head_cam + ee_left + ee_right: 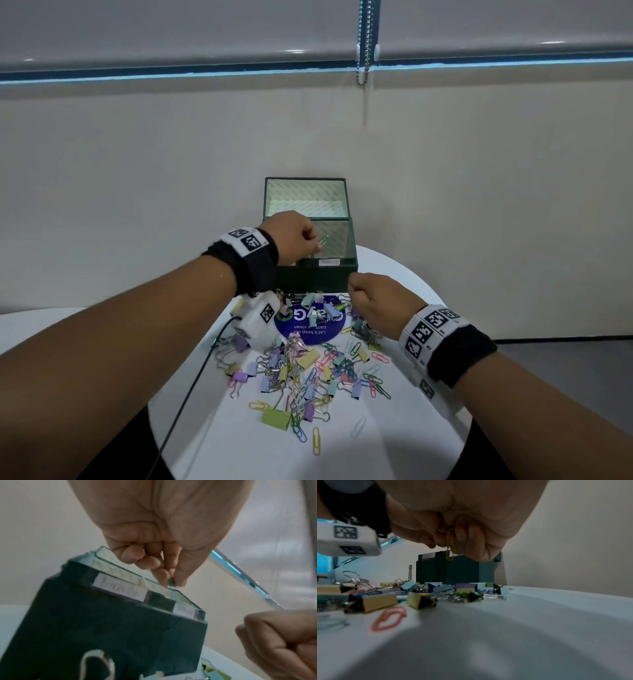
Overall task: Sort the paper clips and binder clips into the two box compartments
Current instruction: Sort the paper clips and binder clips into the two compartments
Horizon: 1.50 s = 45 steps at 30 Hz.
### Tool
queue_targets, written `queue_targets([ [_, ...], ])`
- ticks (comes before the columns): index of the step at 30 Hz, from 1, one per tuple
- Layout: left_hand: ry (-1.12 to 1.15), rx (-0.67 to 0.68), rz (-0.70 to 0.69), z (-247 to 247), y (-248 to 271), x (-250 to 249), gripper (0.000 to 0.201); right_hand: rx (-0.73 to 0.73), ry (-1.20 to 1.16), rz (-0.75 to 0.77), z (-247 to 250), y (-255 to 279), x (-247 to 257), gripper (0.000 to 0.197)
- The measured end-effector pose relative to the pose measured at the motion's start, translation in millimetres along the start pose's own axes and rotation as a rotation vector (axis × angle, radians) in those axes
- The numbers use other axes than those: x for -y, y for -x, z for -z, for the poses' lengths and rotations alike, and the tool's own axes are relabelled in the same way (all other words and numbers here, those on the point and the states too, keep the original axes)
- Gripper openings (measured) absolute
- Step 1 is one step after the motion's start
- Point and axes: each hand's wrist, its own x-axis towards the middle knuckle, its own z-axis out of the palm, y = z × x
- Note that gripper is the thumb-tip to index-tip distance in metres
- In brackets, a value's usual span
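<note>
A dark green box [318, 277] with its lid up stands at the back of the round white table [411, 445]. My left hand [313, 243] hovers over the box's right-hand compartment and pinches a green paper clip [322, 241] between thumb and fingertips [163, 574], just above the rim. The front wall carries two paper labels [120, 589]. My right hand [356, 287] is curled in front of the box and grips a yellow paper clip [450, 546]. A mixed pile of pastel binder clips and paper clips [301, 363] lies between my arms.
A round blue sticker [310, 329] lies under the far part of the pile. A black cable [191, 383] runs from my left wrist camera over the table's near edge. A red paper clip [388, 618] lies loose. The wall stands close behind the box.
</note>
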Motion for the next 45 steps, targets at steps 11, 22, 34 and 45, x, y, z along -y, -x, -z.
queue_targets([
  [11, 0.056, -0.166, 0.081, 4.2, 10.1, 20.2, 0.019, -0.040, 0.015, -0.018, 2.6, -3.7, 5.6, 0.028],
  [22, -0.203, 0.166, -0.034, -2.9, 107.4, 69.7, 0.012, -0.182, 0.081, -0.001, 28.7, -78.1, 39.1, 0.026],
  [34, -0.265, 0.247, -0.072, -28.9, 106.5, 71.3, 0.026, 0.081, 0.401, 0.213, 12.5, -47.8, 45.8, 0.020],
  [45, -0.296, 0.271, -0.038, -31.3, 107.4, 65.0, 0.011, 0.467, 0.501, 0.028, -22.8, -12.4, 55.5, 0.018],
])
